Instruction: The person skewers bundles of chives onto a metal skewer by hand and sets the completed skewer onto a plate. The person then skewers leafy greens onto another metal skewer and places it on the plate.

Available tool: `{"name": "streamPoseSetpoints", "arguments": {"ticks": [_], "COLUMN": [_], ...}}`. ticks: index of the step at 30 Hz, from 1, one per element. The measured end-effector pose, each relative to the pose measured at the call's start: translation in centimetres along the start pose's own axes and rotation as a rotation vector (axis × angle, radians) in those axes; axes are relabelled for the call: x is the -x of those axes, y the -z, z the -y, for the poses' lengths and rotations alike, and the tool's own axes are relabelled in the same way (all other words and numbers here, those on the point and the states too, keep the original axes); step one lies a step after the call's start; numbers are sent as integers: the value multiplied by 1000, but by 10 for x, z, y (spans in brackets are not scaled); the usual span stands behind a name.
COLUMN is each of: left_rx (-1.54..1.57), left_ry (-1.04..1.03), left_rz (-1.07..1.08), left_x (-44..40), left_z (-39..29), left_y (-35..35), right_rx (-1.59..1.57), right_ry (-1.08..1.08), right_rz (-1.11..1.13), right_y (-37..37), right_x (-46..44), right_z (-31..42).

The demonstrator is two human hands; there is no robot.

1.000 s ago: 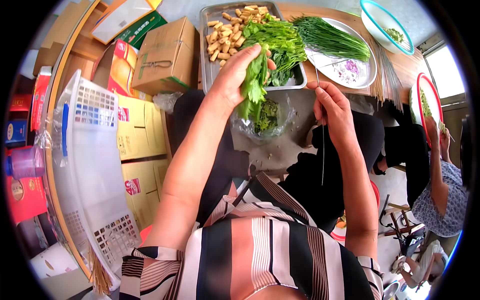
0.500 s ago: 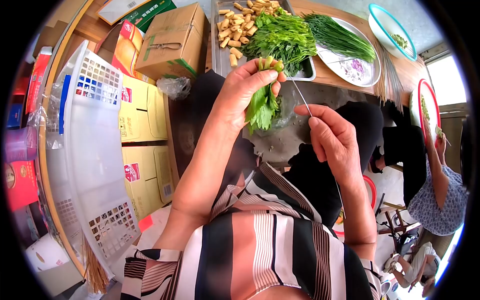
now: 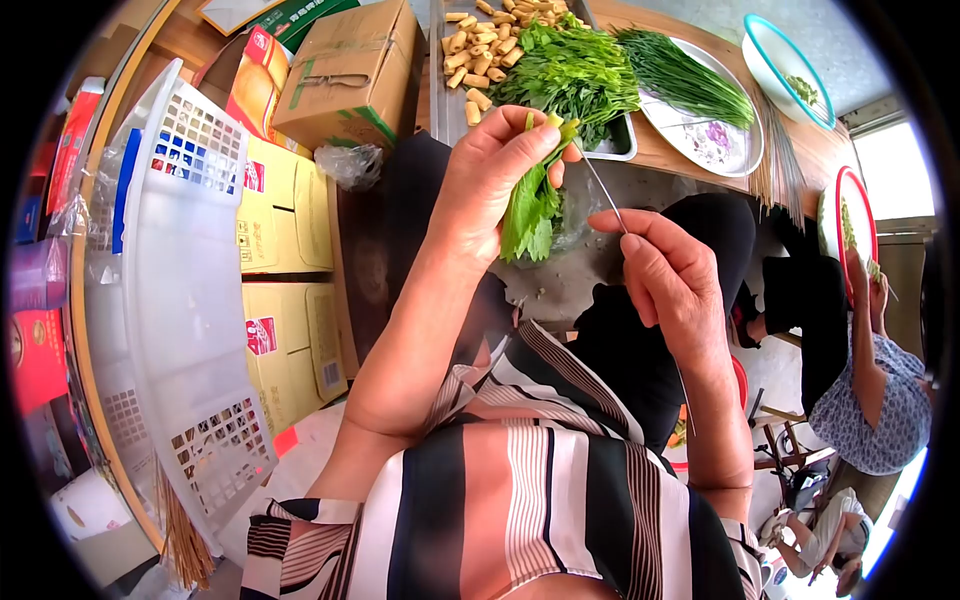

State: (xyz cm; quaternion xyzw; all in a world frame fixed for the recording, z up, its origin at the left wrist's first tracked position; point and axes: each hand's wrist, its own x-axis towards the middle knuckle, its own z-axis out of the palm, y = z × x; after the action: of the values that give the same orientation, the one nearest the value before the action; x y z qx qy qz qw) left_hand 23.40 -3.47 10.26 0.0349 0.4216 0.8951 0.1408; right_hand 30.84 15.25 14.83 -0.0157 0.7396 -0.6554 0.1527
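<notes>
Pinched in my left hand (image 3: 488, 175) is a small folded bunch of leafy greens, resembling celery leaves (image 3: 530, 222), stem ends up and leaves hanging below the fingers. My right hand (image 3: 672, 275) grips a long thin metal skewer (image 3: 600, 183), whose lower part runs down past my wrist. The skewer's upper end meets the stems at my left fingertips; whether it has pierced them I cannot tell. Beyond my hands, a metal tray (image 3: 622, 148) bears a heap of the same greens (image 3: 575, 75) and several tan rolled pieces (image 3: 480, 52).
A floral plate (image 3: 738, 158) of chives (image 3: 690, 78) stands right of the tray, near loose skewers (image 3: 778, 165). A blue-rimmed bowl (image 3: 765, 50) is behind. Cartons (image 3: 345, 75) and a white plastic basket (image 3: 190, 290) line the left. Another person (image 3: 870, 400) works at right by a red-rimmed bowl (image 3: 870, 200).
The view has shifted slightly. My left fingers and the stems have tilted a little to the right against the skewer's end; both hands keep their hold.
</notes>
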Motion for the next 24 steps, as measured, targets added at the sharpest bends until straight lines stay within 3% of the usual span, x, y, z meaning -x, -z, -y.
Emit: {"name": "streamPoseSetpoints", "arguments": {"ticks": [6, 11, 19, 22, 24], "left_rx": [3, -4, -60, -28, 156], "left_ry": [-26, -6, -19, 6, 136], "left_rz": [7, 17, 23, 74, 99], "left_x": [-2, 0, 9, 9, 9], "left_z": [7, 9, 19, 19, 16], "left_y": [6, 0, -11, -4, -4], "right_rx": [18, -191, -1, 3, 1], "right_ry": [17, 117, 274, 298, 300], "right_rz": [0, -185, -270, -271, -264], "right_y": [-2, 0, -14, -17, -18], "right_x": [0, -12, -45, -44, -44], "right_z": [-1, 2, -7, -7, -7]}}
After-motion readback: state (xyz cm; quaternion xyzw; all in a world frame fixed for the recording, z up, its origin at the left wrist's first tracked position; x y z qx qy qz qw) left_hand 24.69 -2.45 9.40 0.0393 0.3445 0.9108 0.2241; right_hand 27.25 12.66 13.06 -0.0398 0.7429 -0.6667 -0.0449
